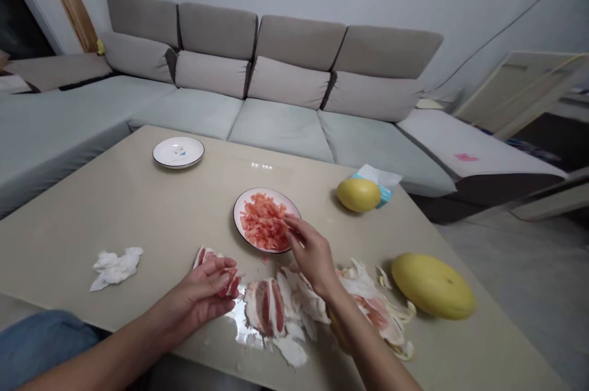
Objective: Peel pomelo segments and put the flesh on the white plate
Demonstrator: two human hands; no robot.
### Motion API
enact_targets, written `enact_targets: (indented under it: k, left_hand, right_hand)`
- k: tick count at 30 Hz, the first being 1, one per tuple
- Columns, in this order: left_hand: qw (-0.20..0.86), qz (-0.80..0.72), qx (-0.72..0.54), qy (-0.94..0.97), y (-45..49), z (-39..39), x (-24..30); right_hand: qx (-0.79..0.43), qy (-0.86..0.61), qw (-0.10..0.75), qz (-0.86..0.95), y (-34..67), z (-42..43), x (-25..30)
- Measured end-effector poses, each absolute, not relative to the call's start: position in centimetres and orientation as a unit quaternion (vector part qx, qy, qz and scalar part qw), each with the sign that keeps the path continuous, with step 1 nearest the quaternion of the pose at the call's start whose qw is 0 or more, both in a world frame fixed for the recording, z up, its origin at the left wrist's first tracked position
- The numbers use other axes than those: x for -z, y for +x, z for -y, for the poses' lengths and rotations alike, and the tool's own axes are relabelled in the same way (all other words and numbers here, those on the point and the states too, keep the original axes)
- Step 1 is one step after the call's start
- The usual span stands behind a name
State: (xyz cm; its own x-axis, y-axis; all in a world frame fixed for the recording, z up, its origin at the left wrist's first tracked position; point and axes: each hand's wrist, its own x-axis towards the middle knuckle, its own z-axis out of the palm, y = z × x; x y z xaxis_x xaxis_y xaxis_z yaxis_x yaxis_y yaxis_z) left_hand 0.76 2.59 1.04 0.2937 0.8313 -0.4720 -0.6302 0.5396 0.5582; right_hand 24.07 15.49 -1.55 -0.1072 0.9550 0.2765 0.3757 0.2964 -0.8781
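My left hand [202, 293] is closed around a piece of red pomelo flesh [233, 283], which shows between and beyond the fingers. Over the right rim of a dark-edged white plate [238, 223] reaches my right hand [313, 250], thumb and fingertips slightly apart, close to the heap of red pomelo pulp [262, 219] there. Whether any pulp touches its fingertips is hard to tell. Between my hands, on the table, lies a partly peeled pomelo segment [267, 307]. White peel and membrane scraps [308, 299] spread beside it, partly hidden by my right forearm.
A whole yellow pomelo [432, 285] sits at the table's right; another yellow pomelo [359, 194] stands farther back against a tissue pack [385, 194]. A second white plate [178, 153] is at the far left. Crumpled tissue [116, 268] lies left. A grey sofa [280, 124] borders the table [184, 207].
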Motion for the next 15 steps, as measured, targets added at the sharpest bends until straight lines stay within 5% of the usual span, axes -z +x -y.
enact_targets:
  k: [7,15]
  left_hand:
    - [0.794,-0.389,-0.443,0.148,1.3,-2.5,-0.8]
    - [0.788,-0.418,-0.416,0.176,1.3,-2.1,-1.1]
  right_hand:
    - [-0.289,-0.523,0.442,0.669,24.5,-15.3,1.1]
    - [-0.436,-0.44,0.297,0.727,21.5,-6.8,-3.2]
